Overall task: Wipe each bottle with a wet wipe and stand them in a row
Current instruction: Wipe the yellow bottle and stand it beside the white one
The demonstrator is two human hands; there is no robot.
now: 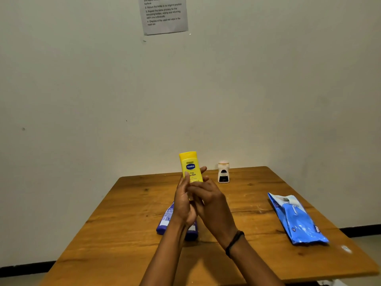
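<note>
A yellow Vaseline bottle (189, 165) is held upright above the wooden table (127, 228), cap end up. My left hand (183, 201) grips its lower part from the left, and my right hand (210, 201) wraps it from the right. No wet wipe is visible between my fingers. A purple bottle (165, 220) lies flat on the table under my wrists, partly hidden. A small white bottle with a dark label (223, 172) stands at the table's back edge.
A blue pack of wet wipes (296, 219) lies on the right side of the table. The table stands against a pale wall with a printed instruction sheet (164, 14) taped high up.
</note>
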